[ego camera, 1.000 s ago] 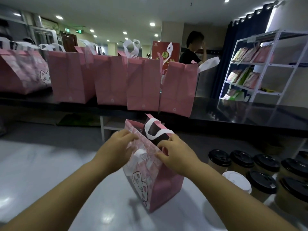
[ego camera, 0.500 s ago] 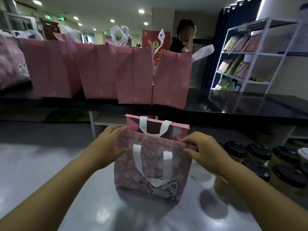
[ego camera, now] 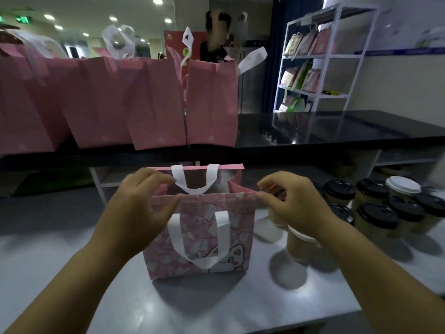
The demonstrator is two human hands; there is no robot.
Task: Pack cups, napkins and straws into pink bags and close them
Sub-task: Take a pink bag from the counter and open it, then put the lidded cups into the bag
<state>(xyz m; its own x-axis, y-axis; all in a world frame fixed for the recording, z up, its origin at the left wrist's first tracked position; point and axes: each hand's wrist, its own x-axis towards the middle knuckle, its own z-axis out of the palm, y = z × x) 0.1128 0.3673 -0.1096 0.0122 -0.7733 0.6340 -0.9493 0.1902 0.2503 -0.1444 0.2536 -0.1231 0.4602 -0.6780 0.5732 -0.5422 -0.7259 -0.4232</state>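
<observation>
Two hands, left hand [ego camera: 142,208] and right hand [ego camera: 296,206], fingers pinching open pink bag [ego camera: 199,237] rim, white handles, cartoon cat print

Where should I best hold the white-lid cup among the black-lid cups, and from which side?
Take the white-lid cup by its lid rim, coming straight down from above. It stands upright with black-lid cups packed close around it, so its sides look hard to reach, while its top seems free.
</observation>
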